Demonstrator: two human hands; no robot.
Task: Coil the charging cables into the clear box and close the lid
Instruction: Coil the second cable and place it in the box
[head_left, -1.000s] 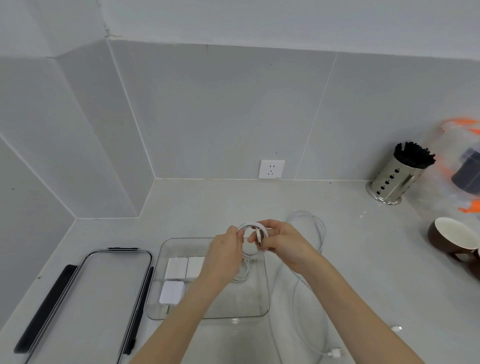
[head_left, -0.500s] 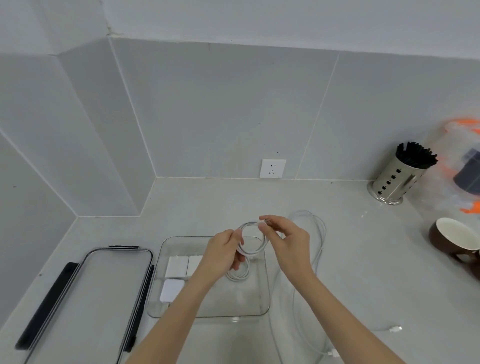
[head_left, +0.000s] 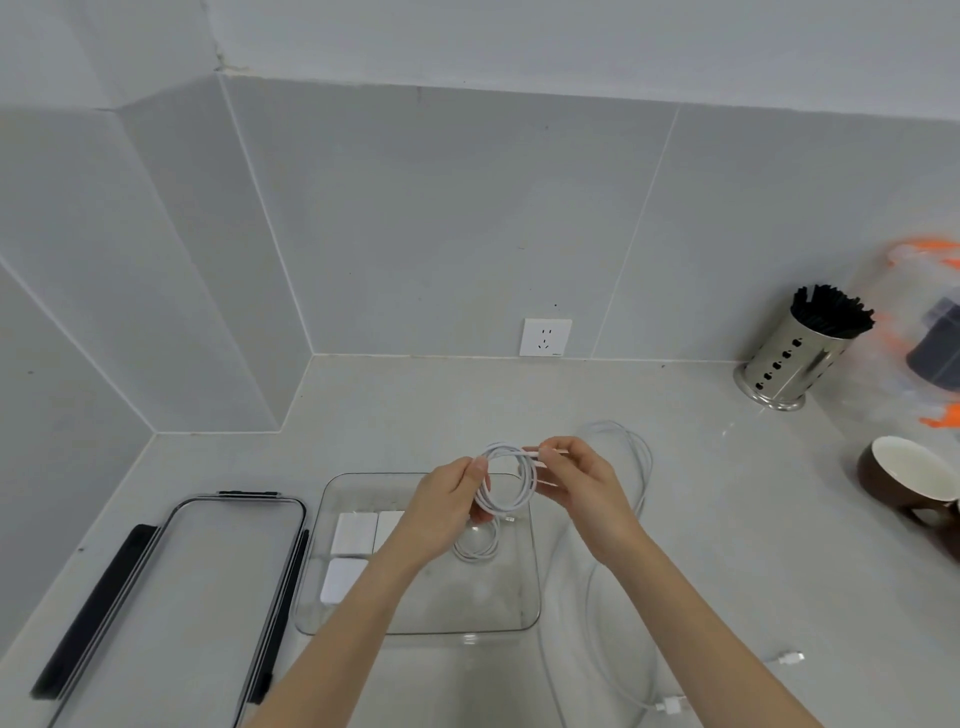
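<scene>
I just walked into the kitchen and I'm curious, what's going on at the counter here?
A person is winding a white charging cable into a loop above a clear box. The left hand holds the coil and the right hand pinches the cable's end at the top. The box already holds another coiled cable and white chargers. A longer cable lies loose on the counter to the right, and the lid rests off to the left, so the box is open.

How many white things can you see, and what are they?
Cables: 3, one coil held in the hands, one coil in the box, one loose on the counter
Chargers in the box: 3
Wall socket: 1
Total: 7
</scene>
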